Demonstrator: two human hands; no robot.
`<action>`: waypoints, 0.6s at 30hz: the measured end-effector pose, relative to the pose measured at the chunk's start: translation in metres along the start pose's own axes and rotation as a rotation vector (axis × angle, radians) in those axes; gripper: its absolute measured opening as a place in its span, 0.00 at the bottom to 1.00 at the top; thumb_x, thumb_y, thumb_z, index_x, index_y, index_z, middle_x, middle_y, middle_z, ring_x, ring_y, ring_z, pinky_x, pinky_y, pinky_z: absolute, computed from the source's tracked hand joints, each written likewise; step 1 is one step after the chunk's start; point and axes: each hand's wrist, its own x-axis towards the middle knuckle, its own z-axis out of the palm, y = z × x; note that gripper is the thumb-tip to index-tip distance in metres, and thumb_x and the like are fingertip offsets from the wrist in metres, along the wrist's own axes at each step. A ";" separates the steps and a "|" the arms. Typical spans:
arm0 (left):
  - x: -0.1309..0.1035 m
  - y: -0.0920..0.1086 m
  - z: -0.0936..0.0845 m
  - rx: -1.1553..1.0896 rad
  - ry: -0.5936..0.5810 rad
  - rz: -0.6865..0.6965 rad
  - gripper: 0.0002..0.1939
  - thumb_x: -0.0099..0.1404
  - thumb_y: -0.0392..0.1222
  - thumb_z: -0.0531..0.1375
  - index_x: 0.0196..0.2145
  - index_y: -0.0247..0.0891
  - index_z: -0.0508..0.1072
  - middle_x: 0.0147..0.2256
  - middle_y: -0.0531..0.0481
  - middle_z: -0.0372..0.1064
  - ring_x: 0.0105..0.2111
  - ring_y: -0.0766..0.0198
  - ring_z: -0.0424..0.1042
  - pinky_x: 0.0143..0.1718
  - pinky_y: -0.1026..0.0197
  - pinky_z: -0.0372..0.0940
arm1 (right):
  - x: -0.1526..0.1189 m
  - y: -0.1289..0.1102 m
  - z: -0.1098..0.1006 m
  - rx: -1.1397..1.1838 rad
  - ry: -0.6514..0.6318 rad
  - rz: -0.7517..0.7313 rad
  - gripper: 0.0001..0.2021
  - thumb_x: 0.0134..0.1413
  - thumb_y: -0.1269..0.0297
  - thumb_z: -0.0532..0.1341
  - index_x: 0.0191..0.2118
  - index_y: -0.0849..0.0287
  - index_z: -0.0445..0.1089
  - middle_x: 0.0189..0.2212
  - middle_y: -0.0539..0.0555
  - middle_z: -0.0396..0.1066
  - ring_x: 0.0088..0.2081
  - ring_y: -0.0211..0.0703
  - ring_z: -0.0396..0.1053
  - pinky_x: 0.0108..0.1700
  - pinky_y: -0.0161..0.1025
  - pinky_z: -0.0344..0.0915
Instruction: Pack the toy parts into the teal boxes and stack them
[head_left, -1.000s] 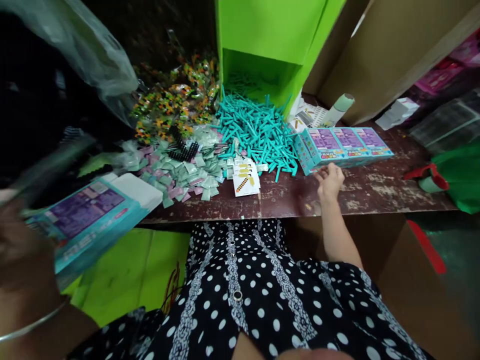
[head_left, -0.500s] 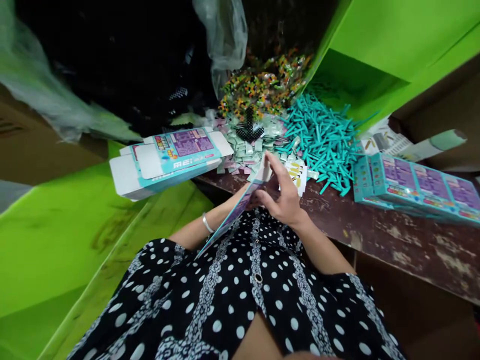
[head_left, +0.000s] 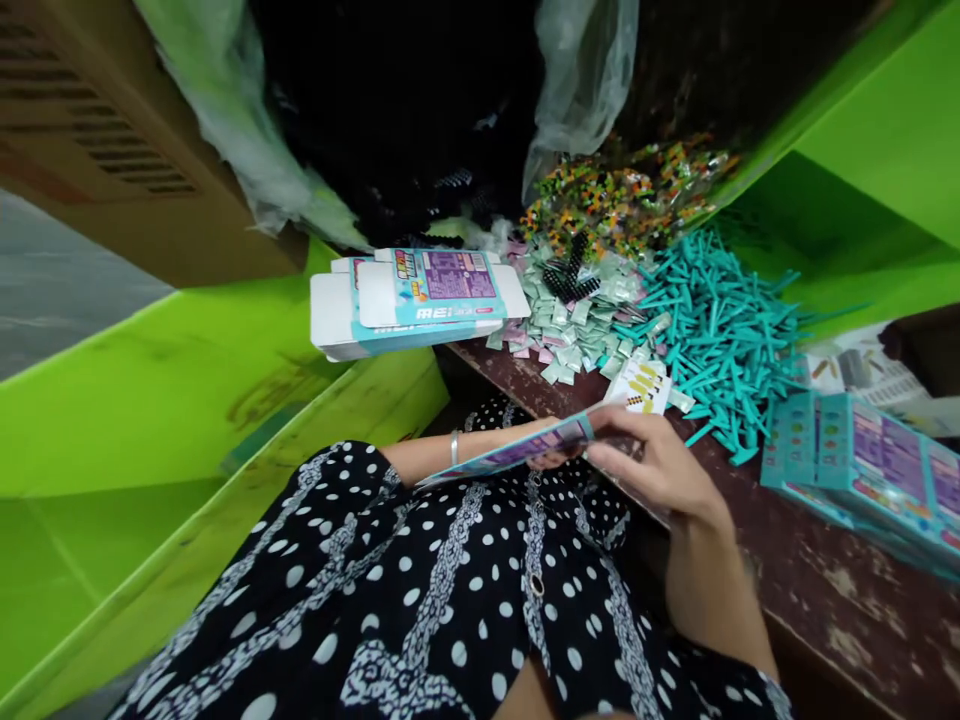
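Observation:
A flattened teal and purple carton lies across in front of my chest, its printed side up. My left hand is under the carton, mostly hidden by it, and supports it near its right part. At the carton's right end, my right hand pinches the edge between thumb and fingers. Just beyond the right hand, a white printed card rests on the brown bench. More flat teal cartons are stacked to the upper left.
Small pale green and pink packets, a black studded piece, bagged orange and green bits and teal sticks are heaped on the bench. Teal boxes stand at right, green bin walls on both sides.
The view has shifted left, so the bench items appear further right. The carton has tipped to lie flatter, and my right hand has moved right, staying at its end.

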 end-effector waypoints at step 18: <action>-0.100 0.053 -0.058 0.319 0.163 0.604 0.16 0.67 0.56 0.75 0.44 0.43 0.87 0.42 0.46 0.86 0.42 0.51 0.84 0.44 0.54 0.79 | -0.002 0.013 -0.009 0.123 -0.073 0.156 0.22 0.65 0.46 0.75 0.57 0.52 0.84 0.49 0.57 0.87 0.50 0.58 0.85 0.54 0.54 0.85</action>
